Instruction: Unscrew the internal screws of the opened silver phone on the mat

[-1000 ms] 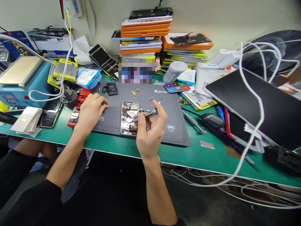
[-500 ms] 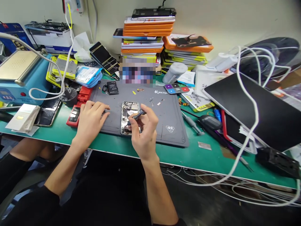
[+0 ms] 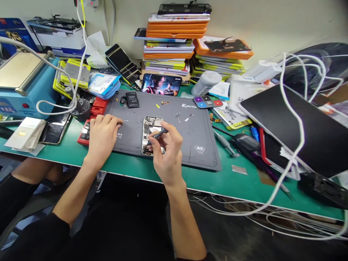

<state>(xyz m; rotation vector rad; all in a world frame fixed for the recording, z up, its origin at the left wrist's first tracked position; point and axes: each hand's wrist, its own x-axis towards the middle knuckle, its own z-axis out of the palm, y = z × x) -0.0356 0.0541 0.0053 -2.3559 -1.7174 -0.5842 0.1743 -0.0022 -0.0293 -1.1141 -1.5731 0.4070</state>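
Note:
My right hand (image 3: 168, 156) grips a small dark screwdriver (image 3: 160, 133) between thumb and fingers. It slants down over an opened phone (image 3: 148, 128), whose bare inner parts face up on the grey work mat (image 3: 130, 127). My fingers cover the phone's lower right side, and the driver's tip is hard to make out. Near the mat's left edge rests my left hand (image 3: 104, 136), palm down with loosely bent fingers and nothing visible in it. A red device with buttons (image 3: 85, 134) sits beside it, partly covered. A black phone battery (image 3: 132, 100) lies farther back on the mat.
A phone playing a video (image 3: 161, 85) leans behind the mat, before stacked orange boxes (image 3: 176, 25). Small loose parts (image 3: 178, 117) and a multicoloured tray (image 3: 207, 102) lie right. A white cable (image 3: 297, 145) loops across the right side. A blue machine (image 3: 29, 87) stands left.
My left hand has drawn slightly left, its fingers more bent and thumb tucked in. My right hand stays over the phone with the screwdriver. The whole view has shifted a little.

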